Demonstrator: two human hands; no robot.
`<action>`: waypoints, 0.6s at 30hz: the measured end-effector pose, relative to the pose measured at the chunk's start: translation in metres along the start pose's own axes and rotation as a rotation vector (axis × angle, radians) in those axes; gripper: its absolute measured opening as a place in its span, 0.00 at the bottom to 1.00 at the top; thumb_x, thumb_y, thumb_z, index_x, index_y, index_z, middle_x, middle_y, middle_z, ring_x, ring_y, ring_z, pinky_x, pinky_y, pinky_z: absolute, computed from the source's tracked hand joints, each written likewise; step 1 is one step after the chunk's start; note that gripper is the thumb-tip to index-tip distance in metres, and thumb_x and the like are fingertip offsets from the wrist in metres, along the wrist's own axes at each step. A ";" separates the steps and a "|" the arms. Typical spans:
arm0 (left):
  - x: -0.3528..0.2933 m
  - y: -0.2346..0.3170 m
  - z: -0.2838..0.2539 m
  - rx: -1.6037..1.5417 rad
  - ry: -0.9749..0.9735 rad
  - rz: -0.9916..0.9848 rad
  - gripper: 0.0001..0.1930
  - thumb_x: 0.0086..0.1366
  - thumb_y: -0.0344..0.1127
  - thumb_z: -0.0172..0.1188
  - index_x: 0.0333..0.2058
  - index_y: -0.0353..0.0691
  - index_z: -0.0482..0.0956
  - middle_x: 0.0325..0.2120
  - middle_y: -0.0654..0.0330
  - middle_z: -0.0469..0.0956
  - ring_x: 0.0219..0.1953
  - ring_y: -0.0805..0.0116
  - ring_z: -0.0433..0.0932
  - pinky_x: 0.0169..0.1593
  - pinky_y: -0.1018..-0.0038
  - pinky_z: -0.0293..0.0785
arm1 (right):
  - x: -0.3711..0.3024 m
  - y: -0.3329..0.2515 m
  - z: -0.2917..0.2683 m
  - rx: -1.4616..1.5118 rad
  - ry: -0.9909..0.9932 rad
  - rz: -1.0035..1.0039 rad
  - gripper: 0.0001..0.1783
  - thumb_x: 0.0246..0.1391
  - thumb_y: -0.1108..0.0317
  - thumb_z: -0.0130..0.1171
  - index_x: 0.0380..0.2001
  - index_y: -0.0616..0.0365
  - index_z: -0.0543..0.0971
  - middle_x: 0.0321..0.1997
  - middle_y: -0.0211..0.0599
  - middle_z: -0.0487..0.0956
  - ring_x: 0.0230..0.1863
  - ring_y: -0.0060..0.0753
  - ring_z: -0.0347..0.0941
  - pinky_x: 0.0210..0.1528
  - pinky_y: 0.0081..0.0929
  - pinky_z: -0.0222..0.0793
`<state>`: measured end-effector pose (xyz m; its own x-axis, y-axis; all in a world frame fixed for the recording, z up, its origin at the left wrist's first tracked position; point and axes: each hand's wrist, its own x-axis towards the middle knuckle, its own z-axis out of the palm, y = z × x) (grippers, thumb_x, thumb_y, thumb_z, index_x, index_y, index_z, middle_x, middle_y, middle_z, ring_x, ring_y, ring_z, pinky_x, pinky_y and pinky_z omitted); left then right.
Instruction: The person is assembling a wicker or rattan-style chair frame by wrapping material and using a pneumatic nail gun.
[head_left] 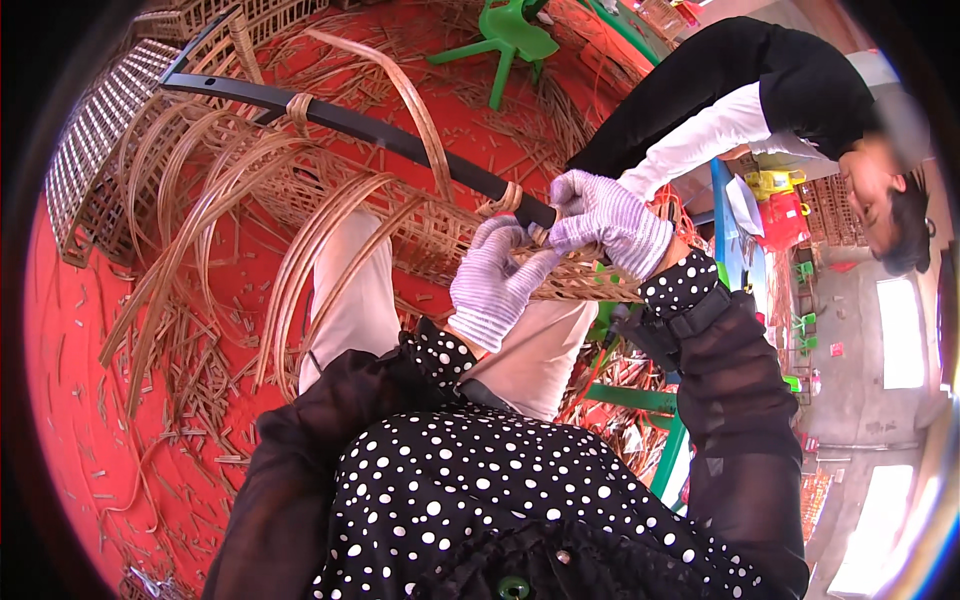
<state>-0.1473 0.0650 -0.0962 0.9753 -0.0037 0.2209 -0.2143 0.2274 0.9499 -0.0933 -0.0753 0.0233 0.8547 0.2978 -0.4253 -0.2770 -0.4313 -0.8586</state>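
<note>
Red floor [85,340], strewn with cane scraps [195,365], underlies a tan woven-cane basket [440,235] near a curved black bar [370,128], where the lilac-striped gloved left hand [497,285] and matching right hand [610,225] meet — fingertips bunched, hold unclear.

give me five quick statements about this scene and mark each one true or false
1. Both the left hand and right hand wear striped gloves. True.
2. The two hands are far apart. False: they are close together, at one end of the dark bar.
3. A tan band wraps around the dark bar. True.
4. Loose scraps lie on the floor. True.
5. The floor is blue. False: it is red.
</note>
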 end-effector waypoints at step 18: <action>0.079 0.084 -0.043 -0.142 -0.725 -0.218 0.07 0.59 0.36 0.60 0.31 0.39 0.77 0.19 0.63 0.74 0.13 0.76 0.67 0.16 0.80 0.60 | -0.024 0.020 0.033 -0.708 0.455 -0.579 0.21 0.43 0.66 0.66 0.40 0.59 0.70 0.34 0.45 0.76 0.39 0.44 0.76 0.40 0.35 0.72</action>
<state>-0.0859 0.1254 -0.0087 0.7050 -0.6891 0.1675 0.0357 0.2704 0.9621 -0.1339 -0.0624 0.0071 0.9017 0.3318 0.2771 0.4283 -0.7723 -0.4691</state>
